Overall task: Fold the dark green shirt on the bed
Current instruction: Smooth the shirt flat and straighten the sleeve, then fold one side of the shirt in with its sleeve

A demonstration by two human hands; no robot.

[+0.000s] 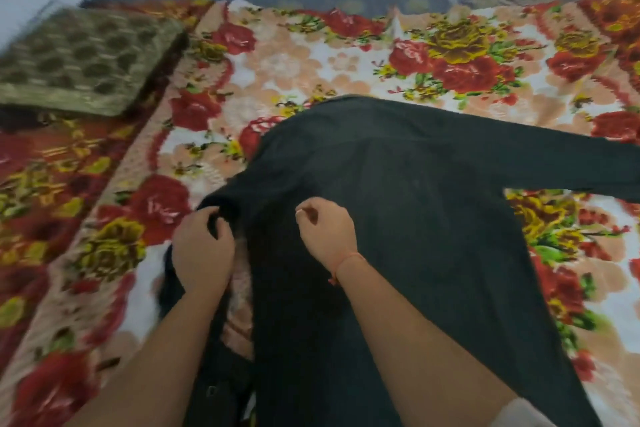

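The bed (346, 55) fills nearly the whole view, covered by a floral blanket (311, 66) of red and yellow roses on a pale ground. Spread across its middle and near side lies the dark green shirt (398, 218), back upward, so dark it reads almost black. One sleeve (554, 163) stretches flat to the right, reaching the frame's edge. The shirt's left side is bunched and partly turned over, with a strip of blanket showing between that bunched edge and the main body.

At the far left corner sits a flat olive cushion (86, 59) with a round repeating pattern, well apart from the shirt.

Both hands rest on the shirt's left half. The left hand (202, 246) is curled closed around the bunched fabric at the left shoulder or sleeve area, fingers wrapped over the fold. The right hand (329, 232) lies just beside it on the shirt's body, fingers curled into a loose fist pressed to the cloth; whether it pinches any fabric cannot be told. A thin red thread (346, 262) circles the right wrist
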